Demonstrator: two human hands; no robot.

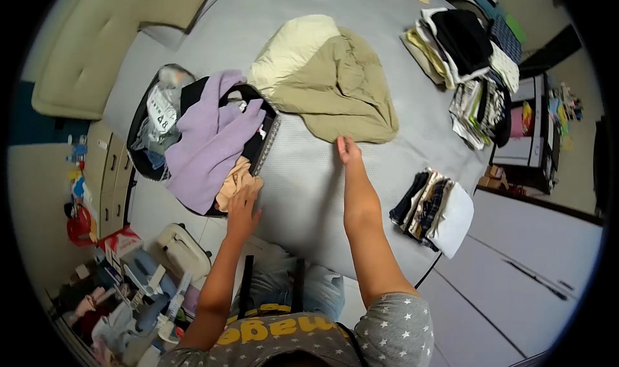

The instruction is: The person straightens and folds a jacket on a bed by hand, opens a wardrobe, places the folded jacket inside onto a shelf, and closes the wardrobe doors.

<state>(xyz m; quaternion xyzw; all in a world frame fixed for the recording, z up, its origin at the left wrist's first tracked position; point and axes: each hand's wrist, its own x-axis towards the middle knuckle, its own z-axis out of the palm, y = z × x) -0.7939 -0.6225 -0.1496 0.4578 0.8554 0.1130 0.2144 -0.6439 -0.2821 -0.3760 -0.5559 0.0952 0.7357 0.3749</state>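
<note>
My left hand (pixel 242 207) rests on a crumpled peach cloth (pixel 240 182) at the near edge of an open black bag (pixel 269 138), fingers stretched out and a little apart. A lilac garment (pixel 216 125) spills over the bag's side. My right hand (pixel 348 150) is at the near edge of a folded khaki and cream padded garment (pixel 348 86), held side-on with fingers extended. Whether its fingertips touch the fabric is hard to tell. Inside the bag, a clear plastic packet (pixel 162 109) lies beside the lilac garment.
All this lies on a grey bed (pixel 303 193). Folded clothes (pixel 461 41) are stacked at the far right, with a smaller row of folded clothes (pixel 429 209) nearer. A padded headboard (pixel 77 51) stands left. Assorted items (pixel 138 289) crowd the floor at lower left.
</note>
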